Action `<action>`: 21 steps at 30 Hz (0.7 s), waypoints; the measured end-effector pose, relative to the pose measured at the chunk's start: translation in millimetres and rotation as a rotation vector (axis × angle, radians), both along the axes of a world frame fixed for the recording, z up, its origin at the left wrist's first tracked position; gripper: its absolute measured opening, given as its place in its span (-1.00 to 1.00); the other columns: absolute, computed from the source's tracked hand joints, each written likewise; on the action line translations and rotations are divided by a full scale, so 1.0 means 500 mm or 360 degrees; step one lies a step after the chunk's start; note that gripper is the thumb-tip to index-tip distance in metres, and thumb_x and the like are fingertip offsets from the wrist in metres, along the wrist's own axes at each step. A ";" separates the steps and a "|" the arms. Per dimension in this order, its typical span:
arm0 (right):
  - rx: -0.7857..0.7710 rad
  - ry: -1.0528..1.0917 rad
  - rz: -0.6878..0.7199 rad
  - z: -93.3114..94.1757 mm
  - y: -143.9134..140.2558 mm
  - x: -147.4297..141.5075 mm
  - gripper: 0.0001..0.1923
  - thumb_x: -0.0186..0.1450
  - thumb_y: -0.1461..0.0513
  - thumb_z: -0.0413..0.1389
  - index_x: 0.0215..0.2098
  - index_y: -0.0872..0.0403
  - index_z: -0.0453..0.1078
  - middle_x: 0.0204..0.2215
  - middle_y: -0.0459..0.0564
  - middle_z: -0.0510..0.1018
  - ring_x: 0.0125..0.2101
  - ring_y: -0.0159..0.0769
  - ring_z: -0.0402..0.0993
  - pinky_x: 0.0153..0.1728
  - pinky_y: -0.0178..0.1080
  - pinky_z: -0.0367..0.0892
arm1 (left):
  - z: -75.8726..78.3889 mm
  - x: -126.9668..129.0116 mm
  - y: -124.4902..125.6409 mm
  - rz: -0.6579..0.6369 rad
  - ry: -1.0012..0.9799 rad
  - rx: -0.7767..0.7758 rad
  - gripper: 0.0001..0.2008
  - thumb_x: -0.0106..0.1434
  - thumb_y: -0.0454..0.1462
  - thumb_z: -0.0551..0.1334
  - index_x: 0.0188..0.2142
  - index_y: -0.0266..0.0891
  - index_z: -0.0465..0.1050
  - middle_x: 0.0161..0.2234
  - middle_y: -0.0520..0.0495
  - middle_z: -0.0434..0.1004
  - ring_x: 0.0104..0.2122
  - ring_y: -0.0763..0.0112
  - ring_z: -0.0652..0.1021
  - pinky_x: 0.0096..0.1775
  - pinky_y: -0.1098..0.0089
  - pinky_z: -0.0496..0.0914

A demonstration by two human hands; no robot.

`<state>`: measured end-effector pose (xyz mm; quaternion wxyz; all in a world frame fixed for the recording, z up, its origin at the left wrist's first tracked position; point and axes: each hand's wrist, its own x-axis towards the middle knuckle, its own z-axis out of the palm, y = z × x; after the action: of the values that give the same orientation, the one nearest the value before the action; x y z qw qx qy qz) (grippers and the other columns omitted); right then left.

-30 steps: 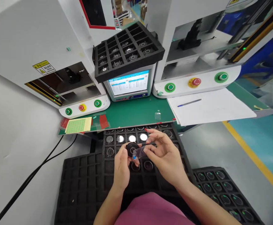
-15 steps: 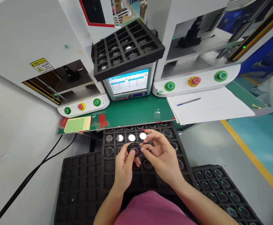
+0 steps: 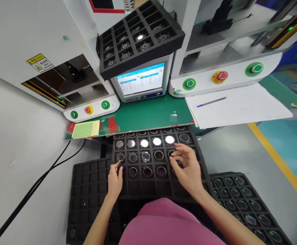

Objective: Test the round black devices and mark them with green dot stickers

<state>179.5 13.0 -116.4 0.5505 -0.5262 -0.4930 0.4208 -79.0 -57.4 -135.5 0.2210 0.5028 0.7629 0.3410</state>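
My left hand (image 3: 115,178) pinches a dark round watch case (image 3: 122,165) between thumb and fingers, at the left side of the black foam tray (image 3: 140,187). It is tilted and partly hidden by the fingers. My right hand (image 3: 186,166) hovers over the tray's right side, thumb and middle finger close together and index finger raised. Whatever may be between those fingertips is too small to make out. Around both hands, several round glass-faced pieces (image 3: 161,170) sit in the tray's compartments, and a few bright discs (image 3: 157,141) reflect light in one row.
A second foam tray (image 3: 92,190) lies at left and another with green-marked round pieces (image 3: 243,204) at right. Above the green bench (image 3: 148,114) stand a screen (image 3: 140,81), a tilted tray (image 3: 138,41) and two white machines with buttons. Papers (image 3: 235,105) overhang the bench edge.
My hands have moved apart. The left carried the watch case down and left to the tray; the right moved right, away from it. The view has shifted slightly.
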 end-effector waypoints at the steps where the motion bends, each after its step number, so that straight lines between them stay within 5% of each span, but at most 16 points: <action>1: -0.0028 -0.0028 -0.0003 -0.008 -0.006 0.005 -0.76 0.23 0.26 0.14 -0.13 -0.01 0.27 -0.06 0.06 0.37 -0.34 -0.37 0.43 -0.41 -0.26 0.46 | -0.016 -0.013 -0.013 -0.0057 0.0069 0.0000 -0.81 0.24 -0.12 0.20 -0.28 -0.18 0.44 -0.18 -0.25 0.66 -0.08 0.06 0.61 0.01 0.07 0.40; 5: -0.0086 -0.0068 -0.0016 -0.023 -0.024 0.014 -0.75 0.23 0.24 0.15 -0.14 -0.01 0.26 -0.05 0.07 0.37 -0.36 -0.37 0.44 -0.42 -0.25 0.45 | -0.060 -0.040 -0.056 -0.0263 0.0323 0.0008 -0.87 0.22 -0.19 0.23 -0.31 -0.15 0.54 -0.16 -0.21 0.67 0.02 0.05 0.57 0.20 -0.04 0.18; 11: -0.0084 -0.0100 0.0013 -0.020 -0.035 0.009 -0.77 0.24 0.24 0.13 -0.14 0.00 0.26 -0.03 0.09 0.37 -0.36 -0.37 0.45 -0.42 -0.24 0.44 | -0.093 -0.048 -0.085 -0.0253 0.0665 0.0071 -0.82 0.30 -0.27 0.19 -0.24 -0.09 0.60 -0.16 -0.17 0.67 0.08 -0.05 0.51 0.22 -0.23 -0.02; 18: -0.0116 -0.0110 0.0031 -0.038 -0.045 0.013 -0.75 0.21 0.20 0.16 -0.15 0.02 0.28 -0.05 0.11 0.42 -0.39 -0.37 0.47 -0.44 -0.25 0.44 | -0.084 -0.058 -0.099 -0.0482 0.0683 0.0065 -0.83 0.24 -0.26 0.26 -0.18 -0.07 0.59 -0.04 -0.14 0.62 0.13 0.06 0.47 0.20 -0.05 0.22; 21: -0.0118 -0.0127 0.0105 -0.055 -0.056 0.016 -0.73 0.19 0.16 0.19 -0.17 0.03 0.28 -0.13 0.09 0.48 -0.44 -0.36 0.47 -0.45 -0.24 0.43 | -0.078 -0.063 -0.136 -0.0346 0.0657 0.0017 -0.77 0.25 -0.23 0.24 -0.10 -0.10 0.56 0.04 -0.14 0.56 0.16 0.13 0.44 0.20 0.05 0.27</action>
<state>187.5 -14.8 -143.8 0.4964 -0.5461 -0.5156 0.4354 -110.7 -125.4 -174.3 0.0931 0.6421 0.7316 0.2093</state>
